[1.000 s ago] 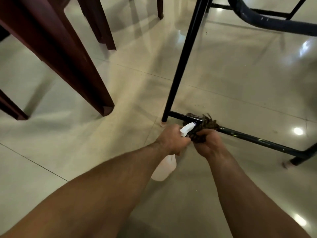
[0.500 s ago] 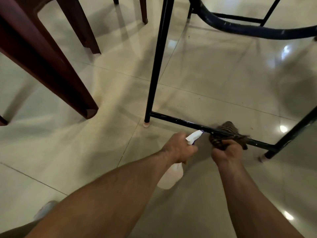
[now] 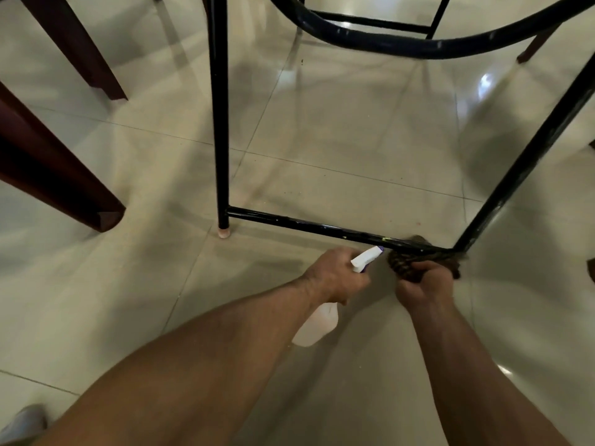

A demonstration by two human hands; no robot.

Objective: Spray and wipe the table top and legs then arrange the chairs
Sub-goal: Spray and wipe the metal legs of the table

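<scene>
I look under the table at its black metal frame. A low crossbar (image 3: 289, 222) runs from the upright left leg (image 3: 218, 123) to the slanted right leg (image 3: 528, 162). My right hand (image 3: 425, 286) grips a dark brown cloth (image 3: 407, 265) wrapped round the crossbar's right end, at the joint with the right leg. My left hand (image 3: 335, 275) holds a white spray bottle (image 3: 317, 325) by its neck, nozzle pointing toward the cloth.
Dark red chair legs (image 3: 58, 185) stand at the left, another (image 3: 83, 49) further back. A curved black ring (image 3: 402, 46) of the frame spans the top. Glossy beige floor tiles (image 3: 338, 130) lie beneath. A shoe tip (image 3: 25, 420) shows at bottom left.
My right hand has slid the cloth rightward along the crossbar to its right end. The left hand with the bottle followed alongside, and my view shifted right.
</scene>
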